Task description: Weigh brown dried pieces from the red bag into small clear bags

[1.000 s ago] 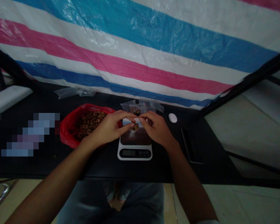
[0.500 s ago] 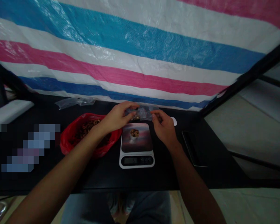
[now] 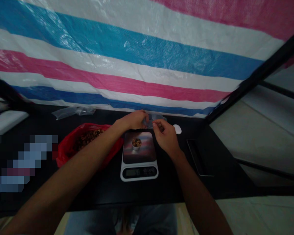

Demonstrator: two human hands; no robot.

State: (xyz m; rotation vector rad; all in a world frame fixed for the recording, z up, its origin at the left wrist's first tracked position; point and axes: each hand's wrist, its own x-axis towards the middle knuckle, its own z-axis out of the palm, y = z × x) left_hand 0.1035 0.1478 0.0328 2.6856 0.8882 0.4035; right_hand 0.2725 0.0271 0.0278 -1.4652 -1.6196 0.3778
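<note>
Behind the kitchen scale (image 3: 139, 174), my left hand (image 3: 137, 119) is closed with its fingers curled at the left end of a clear plastic bag (image 3: 157, 117). My right hand (image 3: 166, 133) pinches the bag's near edge with thumb and forefinger. What lies inside the bag is hidden by my fingers. A small cup (image 3: 136, 148) filled with brown, nut-like pieces stands on the scale's dark plate. Under my left forearm sits an opened red plastic bag (image 3: 63, 150) holding many brown pieces (image 3: 87, 139).
A white round disc (image 3: 177, 129) lies right of my right hand, and a dark phone (image 3: 198, 156) is nearer the table's right side. More clear plastic bags (image 3: 74, 111) lie at the back left. A white box-like object (image 3: 8, 120) is far left. Striped sheeting (image 3: 142, 68) hangs behind.
My left hand has turned and its fingers have curled in more at the bag. My right hand has drawn closer to it. The view has tilted and shifted slightly.
</note>
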